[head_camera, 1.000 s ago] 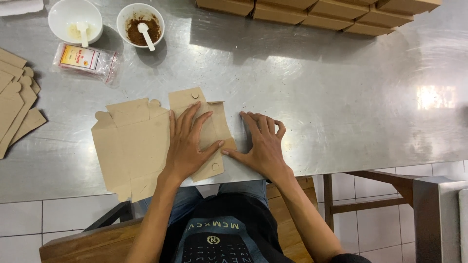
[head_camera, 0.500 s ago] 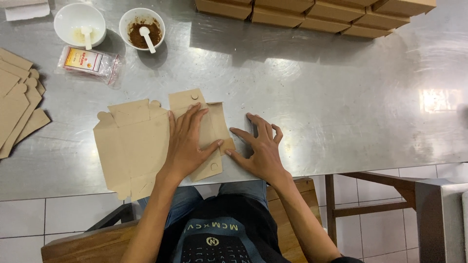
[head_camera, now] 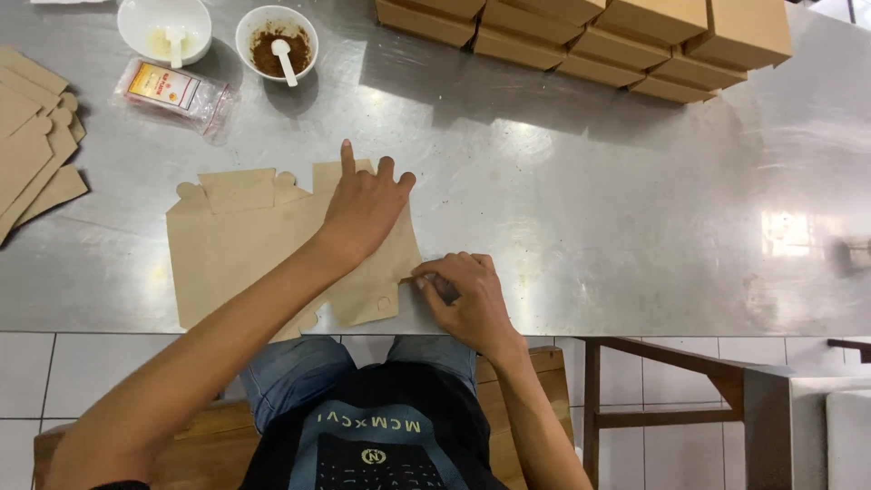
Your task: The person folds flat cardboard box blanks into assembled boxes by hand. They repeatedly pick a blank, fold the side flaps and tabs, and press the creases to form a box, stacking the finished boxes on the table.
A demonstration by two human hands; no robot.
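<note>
One flat tan carton blank [head_camera: 245, 245] | left hand [head_camera: 363, 209] pressing, spread; right hand [head_camera: 463, 290] pinching edge

A steel table [head_camera: 562, 209] carries everything and serves as the landmark. At its far left corner stands a white bowl [head_camera: 165, 27] with a pale paste and a white spoon in it; just right of it is a second white bowl [head_camera: 277, 38] holding a brown paste and a white spoon [head_camera: 286, 62]. Just in front of the first bowl lies a clear plastic packet [head_camera: 175, 91] with a yellow and red label. Along the table's left edge rests a fanned pile of flat brown card blanks [head_camera: 32, 136]. At the far edge, right of centre, folded brown boxes [head_camera: 590, 36] sit stacked in rows. Beneath the table's near edge are white wall tiles [head_camera: 118, 372] and a wooden frame [head_camera: 671, 372].
</note>
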